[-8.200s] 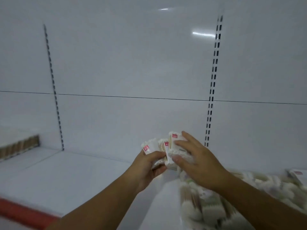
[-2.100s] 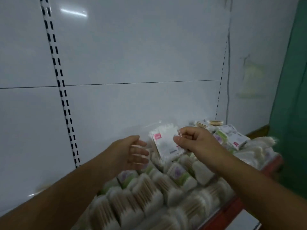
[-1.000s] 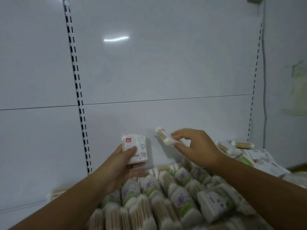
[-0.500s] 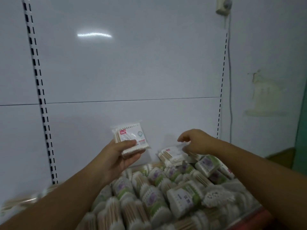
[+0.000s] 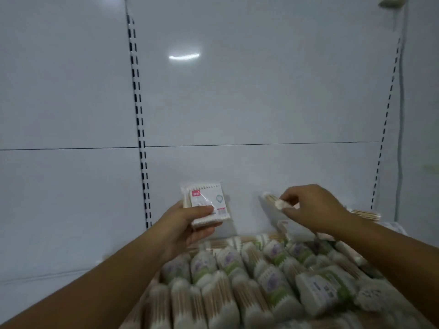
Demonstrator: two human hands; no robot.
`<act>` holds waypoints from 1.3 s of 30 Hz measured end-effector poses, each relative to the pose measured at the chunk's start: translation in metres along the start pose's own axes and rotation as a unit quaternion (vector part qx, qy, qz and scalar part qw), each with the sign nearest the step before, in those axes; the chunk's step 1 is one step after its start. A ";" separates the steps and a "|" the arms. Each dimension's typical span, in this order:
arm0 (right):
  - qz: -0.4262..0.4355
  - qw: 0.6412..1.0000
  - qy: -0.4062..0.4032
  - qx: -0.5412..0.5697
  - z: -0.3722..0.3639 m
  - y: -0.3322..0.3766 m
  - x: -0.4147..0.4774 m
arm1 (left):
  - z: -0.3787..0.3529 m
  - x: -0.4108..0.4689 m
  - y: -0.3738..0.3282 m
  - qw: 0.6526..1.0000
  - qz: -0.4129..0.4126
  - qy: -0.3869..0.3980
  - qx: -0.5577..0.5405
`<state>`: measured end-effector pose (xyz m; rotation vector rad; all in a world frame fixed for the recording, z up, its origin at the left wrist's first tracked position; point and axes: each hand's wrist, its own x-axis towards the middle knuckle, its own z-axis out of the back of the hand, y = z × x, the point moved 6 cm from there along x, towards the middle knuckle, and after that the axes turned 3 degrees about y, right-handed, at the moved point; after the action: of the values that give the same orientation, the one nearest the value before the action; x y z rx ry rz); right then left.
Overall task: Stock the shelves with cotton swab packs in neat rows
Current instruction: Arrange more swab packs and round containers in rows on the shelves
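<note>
While the left hand (image 5: pixel 190 225) clamps a small stack (image 5: pixel 206 203) of flat swab packs at centre frame, thumb pressed across the printed face, the right hand (image 5: pixel 313 207) pinches a single pack (image 5: pixel 273 201) by its cotton-tipped end, just right of centre and close to the white back panel (image 5: pixel 237 103). Both hands hang well apart above the rows (image 5: pixel 237 276) of packs that crowd the lower middle and lower right of the frame; bare shelf (image 5: pixel 59 276) shows only at lower left.

The weakest point looks to be the right hand's grip. Only thumb and fingertips hold the pack, at one end, and the wrap appears slick. If it slips, the pack is likely to fall onto the standing rows below and tip its neighbours out of line.

The stack carries its own risk. The thumb bears on its lower half alone, so the packs could fan out or slide free if the wrist tilts.

Space is the third worry. The rows run close to the panel, and forcing a pack into the back line could shove the packs ahead of it forward. Loose packs (image 5: pixel 365 213) lie flat at the right edge, and those at lower right seem already askew, though blur makes that hard to confirm.
</note>
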<state>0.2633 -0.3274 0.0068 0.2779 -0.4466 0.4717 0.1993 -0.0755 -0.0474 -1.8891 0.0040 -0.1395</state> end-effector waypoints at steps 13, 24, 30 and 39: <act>0.263 0.861 0.055 0.431 -0.051 0.412 -0.039 | 0.203 -0.225 -0.078 0.981 -0.122 -0.143 0.047; 0.171 0.700 0.230 0.654 -0.154 0.694 -0.114 | 0.395 -0.462 -0.098 0.935 -0.146 -0.308 -0.101; 0.214 0.689 0.283 0.631 -0.180 0.802 -0.112 | 0.480 -0.530 -0.108 0.899 -0.188 -0.358 -0.167; 0.251 0.710 0.231 0.616 -0.206 0.938 -0.037 | 0.612 -0.602 -0.188 0.858 -0.179 -0.462 -0.139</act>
<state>-0.1567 0.5356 -0.0446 1.3264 0.3981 1.3244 -0.3503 0.6066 -0.1171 -2.0532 -1.0335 0.5584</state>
